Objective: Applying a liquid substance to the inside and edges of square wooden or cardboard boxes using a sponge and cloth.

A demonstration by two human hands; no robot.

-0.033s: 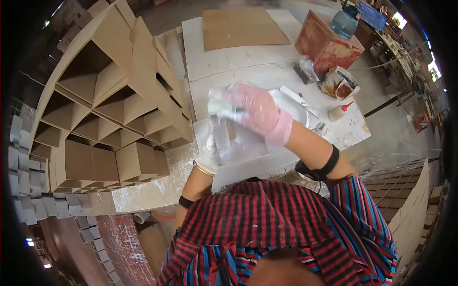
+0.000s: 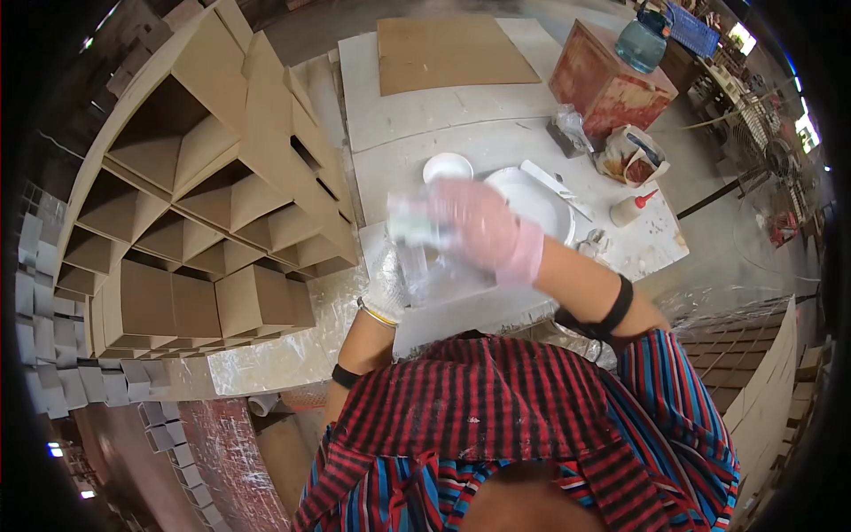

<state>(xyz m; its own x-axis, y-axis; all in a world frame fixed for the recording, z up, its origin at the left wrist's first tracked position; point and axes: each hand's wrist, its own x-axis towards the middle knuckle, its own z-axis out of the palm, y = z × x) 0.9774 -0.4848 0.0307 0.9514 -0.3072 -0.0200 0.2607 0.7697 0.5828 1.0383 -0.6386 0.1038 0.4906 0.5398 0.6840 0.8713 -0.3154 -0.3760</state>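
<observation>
My left hand (image 2: 386, 277), in a white knitted glove, grips the left side of a pale box-like piece (image 2: 424, 270) with greyish, see-through-looking sides. Just above that piece is my right hand (image 2: 483, 222), in a pink rubber glove. Its fingers are closed round a small pale green and white thing (image 2: 412, 220), too smeared by motion to name. The right hand hides part of the box-like piece. Beyond it stands a small white bowl (image 2: 448, 167), and to its right a round white plate (image 2: 545, 208) with a flat white strip (image 2: 550, 184) across its rim.
At left, tan cardboard boxes (image 2: 199, 301) stand stacked, open ends facing me. A brown cardboard sheet (image 2: 456, 58) lies at the table's far end. Farther right are a red-topped glue bottle (image 2: 628, 209), a bag (image 2: 631, 152) and a reddish crate (image 2: 612, 75) bearing a blue-green jug (image 2: 640, 44).
My right hand has shifted slightly nearer to me, uncovering the white bowl and more of the plate. The left hand has barely moved.
</observation>
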